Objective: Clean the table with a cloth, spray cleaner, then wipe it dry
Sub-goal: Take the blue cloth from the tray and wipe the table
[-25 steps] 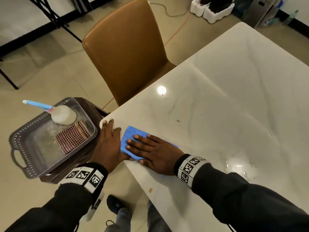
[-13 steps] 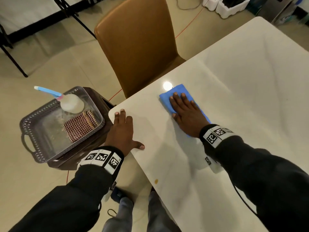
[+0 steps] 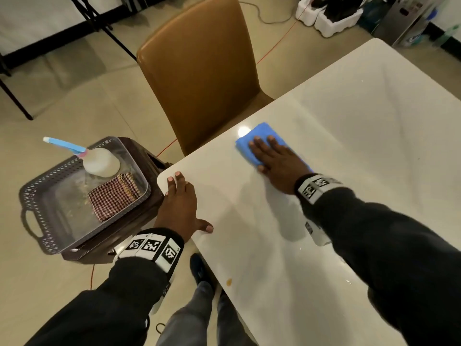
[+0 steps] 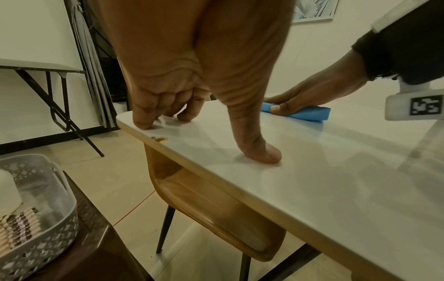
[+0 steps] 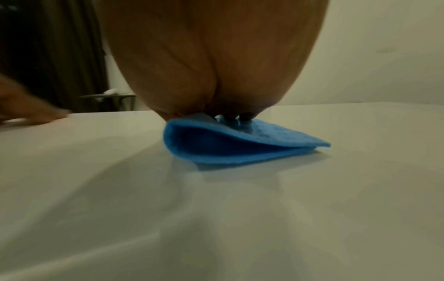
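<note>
A folded blue cloth [image 3: 259, 136] [image 5: 230, 148] [image 4: 310, 112] lies on the white table [image 3: 349, 151] near its far left edge. My right hand [image 3: 277, 158] presses flat on the cloth with straight fingers. My left hand [image 3: 179, 203] [image 4: 182, 106] rests open on the table's near corner, fingertips and thumb touching the top. A white spray bottle [image 3: 99, 161] with a blue nozzle lies in a grey basket [image 3: 32, 196] left of the table, beside a checked cloth [image 3: 113, 196].
A tan chair [image 3: 199, 71] is tucked under the table's left side. The basket sits on a dark brown stool [image 3: 139, 221]. A small brown spot [image 3: 229, 281] marks the table near its front edge. Folding table legs and a red cable lie on the floor.
My right hand slid the blue cloth from the near corner away along the table's left edge. My left hand moved off the cloth's side and now rests on the corner.
</note>
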